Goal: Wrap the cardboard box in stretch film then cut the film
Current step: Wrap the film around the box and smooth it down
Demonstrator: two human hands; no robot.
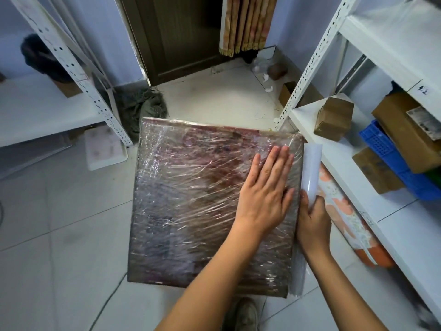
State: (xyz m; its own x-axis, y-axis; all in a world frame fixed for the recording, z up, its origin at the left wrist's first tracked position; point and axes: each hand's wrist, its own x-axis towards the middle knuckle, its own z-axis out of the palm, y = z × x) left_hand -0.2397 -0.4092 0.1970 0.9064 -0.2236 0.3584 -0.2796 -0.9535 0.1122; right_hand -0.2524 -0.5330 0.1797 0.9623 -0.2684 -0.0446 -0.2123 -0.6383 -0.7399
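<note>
A large cardboard box stands on the floor in the middle of the view, its top covered in wrinkled, shiny stretch film. My left hand lies flat on the film near the box's right edge, fingers straight and together. Just past that edge my right hand grips the stretch film roll, a white tube held upright against the box's right side. A strip of film hangs down that side below the hand.
A white metal shelf stands close on the right, holding small cardboard boxes and a blue crate. An orange patterned package lies under it. Another white shelf stands left. A dark door is ahead, and my shoe shows below the box.
</note>
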